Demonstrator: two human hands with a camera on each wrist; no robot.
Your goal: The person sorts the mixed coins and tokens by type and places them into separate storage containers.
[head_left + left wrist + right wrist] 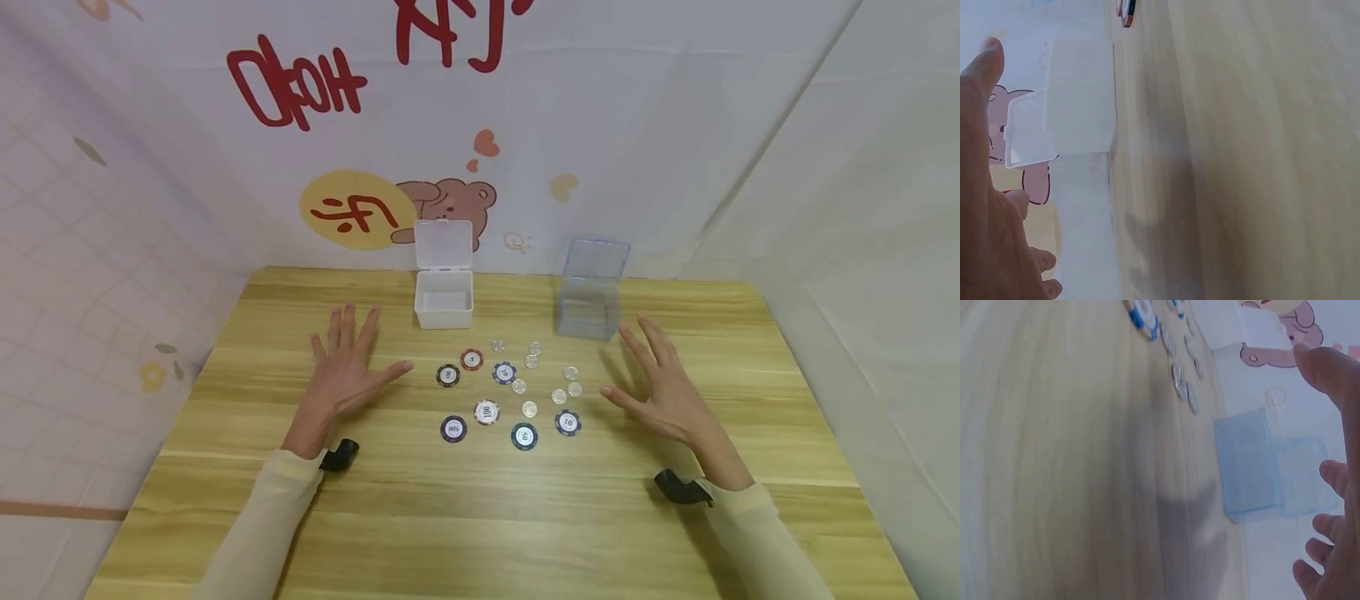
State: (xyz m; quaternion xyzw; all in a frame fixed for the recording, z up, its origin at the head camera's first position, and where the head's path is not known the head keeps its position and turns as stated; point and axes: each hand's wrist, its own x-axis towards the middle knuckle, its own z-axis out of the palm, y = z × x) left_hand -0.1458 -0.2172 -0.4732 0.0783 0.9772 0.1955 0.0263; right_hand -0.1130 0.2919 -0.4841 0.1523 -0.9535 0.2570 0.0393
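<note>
Spread fingers mark my left hand (345, 375), held above the table left of the chips, holding nothing. My right hand (666, 392) hovers on the other side, fingers apart and nothing in its grasp. Between them lie several poker chips (487, 412), in red, black, blue, purple and green, with several silver coins (529, 409) scattered among them. At the back stands a white plastic box (444, 312) with its lid raised. To its right, a clear bluish box (588, 321), lid also up, sits nearest my right fingertips. Both boxes also appear in the wrist views.
The wooden table (480, 533) meets a white cloth backdrop (645, 150) printed with a bear and red lettering. White cloth also hangs at both sides. A black wrist mount (341, 456) is on the left wrist, another mount (681, 487) on the right.
</note>
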